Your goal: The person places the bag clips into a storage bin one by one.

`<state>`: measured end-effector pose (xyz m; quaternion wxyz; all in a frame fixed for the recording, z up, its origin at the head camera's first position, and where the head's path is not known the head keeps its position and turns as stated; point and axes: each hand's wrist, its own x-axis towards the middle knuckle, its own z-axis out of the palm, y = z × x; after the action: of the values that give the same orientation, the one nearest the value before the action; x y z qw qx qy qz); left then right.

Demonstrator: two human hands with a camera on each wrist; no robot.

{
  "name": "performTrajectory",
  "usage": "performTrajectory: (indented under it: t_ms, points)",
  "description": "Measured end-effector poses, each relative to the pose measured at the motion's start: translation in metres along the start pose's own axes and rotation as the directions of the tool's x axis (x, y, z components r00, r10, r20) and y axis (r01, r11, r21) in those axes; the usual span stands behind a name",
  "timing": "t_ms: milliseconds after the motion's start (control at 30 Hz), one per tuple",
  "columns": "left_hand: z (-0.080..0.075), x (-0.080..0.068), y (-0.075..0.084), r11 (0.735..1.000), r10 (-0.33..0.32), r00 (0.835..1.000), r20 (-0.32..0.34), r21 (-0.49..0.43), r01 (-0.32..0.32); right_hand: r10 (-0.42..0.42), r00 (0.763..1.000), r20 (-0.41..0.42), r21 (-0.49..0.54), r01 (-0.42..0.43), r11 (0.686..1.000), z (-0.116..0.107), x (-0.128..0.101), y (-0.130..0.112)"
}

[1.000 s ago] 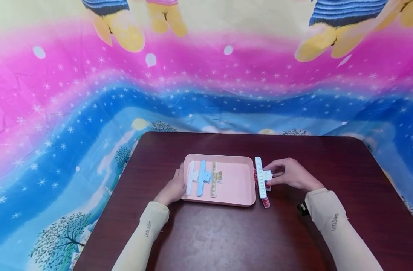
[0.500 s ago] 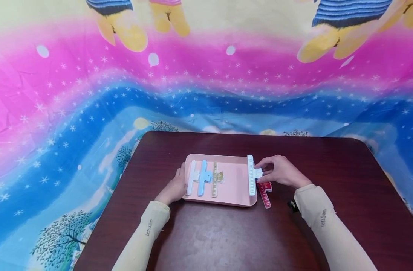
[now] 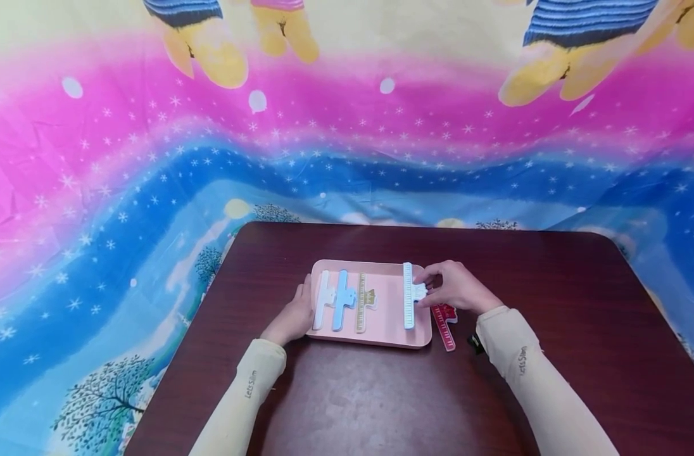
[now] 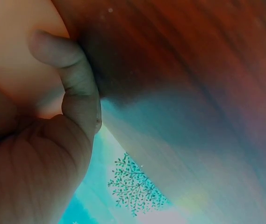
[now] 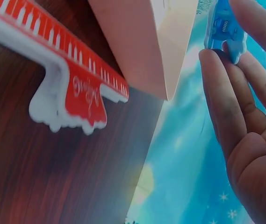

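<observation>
In the head view, my right hand (image 3: 458,288) pinches a pale blue long-jawed clip (image 3: 408,296) by its handle, over the right part of a pink tray (image 3: 389,342). The right wrist view shows its blue handle and spring (image 5: 225,25) between thumb and fingers. My left hand (image 3: 292,316) rests against the tray's left side; the left wrist view shows a bent digit (image 4: 79,74) touching the wall. Inside the tray, a white clip (image 3: 321,301), a blue clip (image 3: 340,301) and a gold-and-clear clip (image 3: 361,304) lie side by side.
A red clip with white key-like stripes (image 3: 445,329) lies on the dark wooden table (image 3: 353,399), just right of the tray. A printed cloth backdrop (image 3: 347,126) hangs behind the table. A small black object (image 3: 475,344) shows at the right cuff.
My right hand has carried the pale blue clip leftward, from above the red clip to over the tray's right part. More of the red clip now shows. My left hand stays at the tray.
</observation>
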<state>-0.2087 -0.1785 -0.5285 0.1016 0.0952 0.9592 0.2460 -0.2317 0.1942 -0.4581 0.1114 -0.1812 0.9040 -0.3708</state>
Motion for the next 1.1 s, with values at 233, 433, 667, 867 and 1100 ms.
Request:
performTrajectory:
  t_ms: [233,433,667,867,1100]
  points:
    - [0.000,0.000,0.000,1.000,-0.009,1.000,0.009,-0.003,0.009,0.022,1.000,-0.007,-0.003,-0.022,1.000,0.009,0.008,-0.006]
    - [0.001,-0.001,-0.001,0.999,-0.033,0.999,0.017,0.001,0.033,0.020,1.000,-0.001,0.022,-0.020,1.000,0.014,0.013,-0.010]
    - [0.002,-0.002,-0.001,1.000,-0.029,0.999,0.014,0.001,0.028,0.022,1.000,0.009,0.035,-0.022,0.999,0.019,0.017,-0.014]
    - [0.003,-0.002,-0.002,1.000,-0.021,1.000,0.007,0.005,0.021,0.038,0.999,0.000,0.009,-0.038,0.999,0.022,0.021,-0.014]
    - [0.002,0.000,-0.002,1.000,-0.002,1.000,-0.003,0.013,0.002,0.048,0.999,0.014,-0.042,-0.047,0.998,0.026,0.028,-0.016]
